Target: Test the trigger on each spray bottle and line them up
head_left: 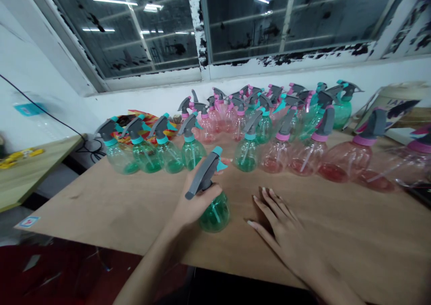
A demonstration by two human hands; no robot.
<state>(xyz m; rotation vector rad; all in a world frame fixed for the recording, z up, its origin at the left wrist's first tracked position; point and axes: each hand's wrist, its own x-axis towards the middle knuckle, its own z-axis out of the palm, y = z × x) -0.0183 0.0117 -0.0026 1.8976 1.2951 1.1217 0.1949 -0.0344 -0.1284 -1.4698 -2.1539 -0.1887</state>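
Note:
My left hand [197, 202] is wrapped round the neck of a green spray bottle [215, 213] with a grey trigger head and a teal nozzle. The bottle stands on the wooden table [353, 233] close to its front edge. My right hand [279, 222] lies flat on the table just right of the bottle, fingers stretched out and apart, holding nothing.
Several green spray bottles [168, 154] and pink spray bottles [346, 159] stand in rows across the back of the table below a window. A cardboard box [393, 103] stands at the far right. A second wooden table [30, 166] with a cable is at the left.

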